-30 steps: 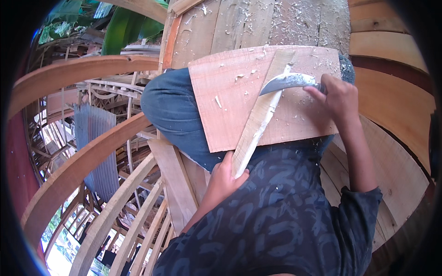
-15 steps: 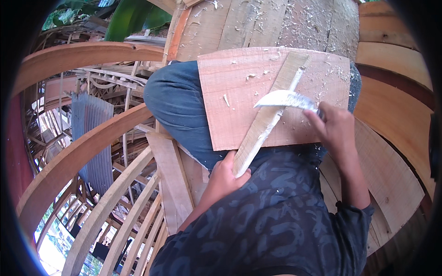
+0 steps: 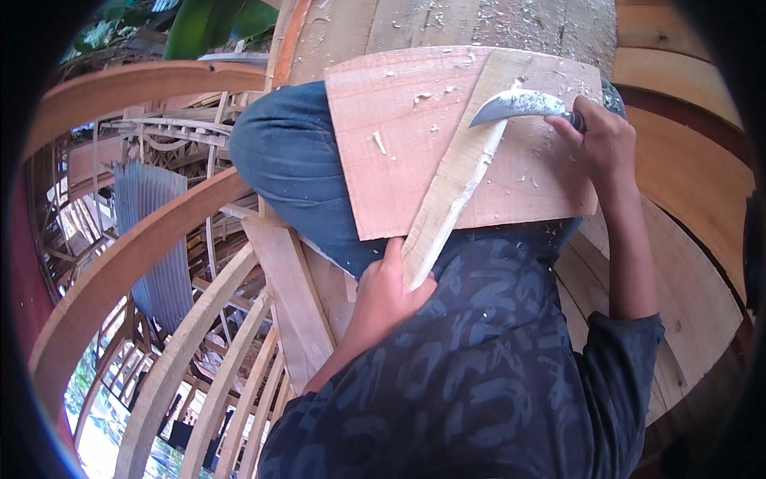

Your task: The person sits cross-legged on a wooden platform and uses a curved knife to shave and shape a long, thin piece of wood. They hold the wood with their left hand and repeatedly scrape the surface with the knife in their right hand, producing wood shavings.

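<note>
My left hand grips the near end of a long strip of wood, which slants away to the right. The strip rests across a reddish wooden board lying on my lap. In my closed right hand is a knife with a curved blade and a dark handle. Its blade lies over the strip's right edge, toward the far end, with the tip pointing left. A pale, freshly cut face runs along that edge. Curled wood shavings are scattered on the board.
Planks strewn with shavings stretch ahead. Curved wooden ribs stand at my left, with a corrugated metal sheet beyond them. Bent planks form a wall on the right. A loose board leans beside my left arm.
My right hand has carried the knife farther along the strip, away from me and to the right. The left hand keeps its hold. The whole view has shifted slightly.
</note>
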Tool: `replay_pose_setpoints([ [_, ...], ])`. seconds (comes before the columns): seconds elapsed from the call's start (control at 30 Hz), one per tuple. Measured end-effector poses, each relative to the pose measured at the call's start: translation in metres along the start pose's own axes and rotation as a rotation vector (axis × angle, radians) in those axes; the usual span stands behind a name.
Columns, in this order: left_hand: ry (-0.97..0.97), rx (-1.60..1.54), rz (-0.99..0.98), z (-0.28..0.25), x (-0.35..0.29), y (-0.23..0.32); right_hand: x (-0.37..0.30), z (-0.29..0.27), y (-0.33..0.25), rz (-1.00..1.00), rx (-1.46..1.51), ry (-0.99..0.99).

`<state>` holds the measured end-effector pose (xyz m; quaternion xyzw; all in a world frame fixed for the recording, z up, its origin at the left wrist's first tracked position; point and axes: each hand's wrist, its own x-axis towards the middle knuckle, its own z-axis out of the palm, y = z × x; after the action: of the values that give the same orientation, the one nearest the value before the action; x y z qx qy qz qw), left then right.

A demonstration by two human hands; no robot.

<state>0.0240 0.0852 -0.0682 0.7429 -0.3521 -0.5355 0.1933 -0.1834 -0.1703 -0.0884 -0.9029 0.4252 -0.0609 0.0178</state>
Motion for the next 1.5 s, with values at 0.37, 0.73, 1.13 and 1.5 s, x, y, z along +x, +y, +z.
replay_pose_setpoints([
  [0.37,0.012,0.006,0.011,0.001,0.003,-0.006,0.019,-0.007,-0.001,0.037,-0.08,-0.012],
  [0.73,-0.004,0.028,0.002,0.001,0.003,-0.008,-0.039,-0.032,-0.05,0.223,0.193,-0.238],
  [1.13,0.025,0.055,0.009,0.0,0.002,0.007,0.007,0.004,0.019,0.025,-0.059,0.042],
  [1.5,-0.098,-0.218,0.039,-0.001,0.002,-0.021,-0.037,-0.029,-0.051,0.19,0.238,-0.28],
])
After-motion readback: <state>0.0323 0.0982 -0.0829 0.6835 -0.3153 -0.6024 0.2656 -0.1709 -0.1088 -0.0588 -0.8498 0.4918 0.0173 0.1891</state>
